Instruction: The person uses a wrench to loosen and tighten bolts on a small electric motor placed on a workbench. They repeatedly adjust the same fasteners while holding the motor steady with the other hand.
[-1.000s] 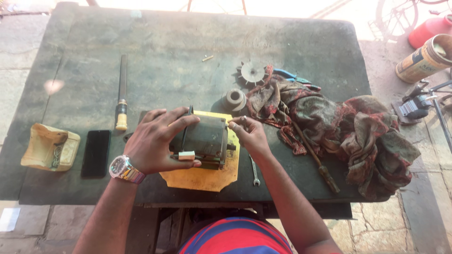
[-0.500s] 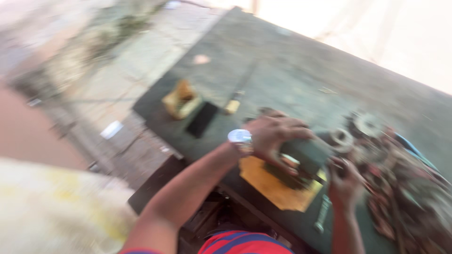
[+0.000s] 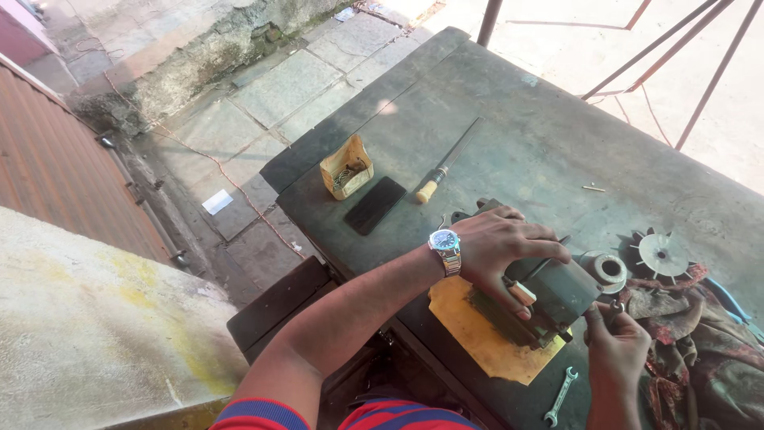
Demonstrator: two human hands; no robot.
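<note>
Fingers [image 3: 521, 247] of the left hand [image 3: 501, 243] stay clamped over the grey motor [image 3: 549, 299] on its yellow sheet [image 3: 477, 334], near table [image 3: 509, 135] edge; right hand [image 3: 617, 338] seemingly pinches something small beside it. Only the view swung left.

The motor [image 3: 541, 299] sits on a flat sheet [image 3: 485, 338] at the counter's [image 3: 517, 135] near edge; a spanner [image 3: 560, 396] lies before it; a fan wheel [image 3: 662, 255] and rags [image 3: 700, 342] lie right; a file [image 3: 447, 163], a phone [image 3: 375, 205] and a small box [image 3: 347, 167] lie left.
</note>
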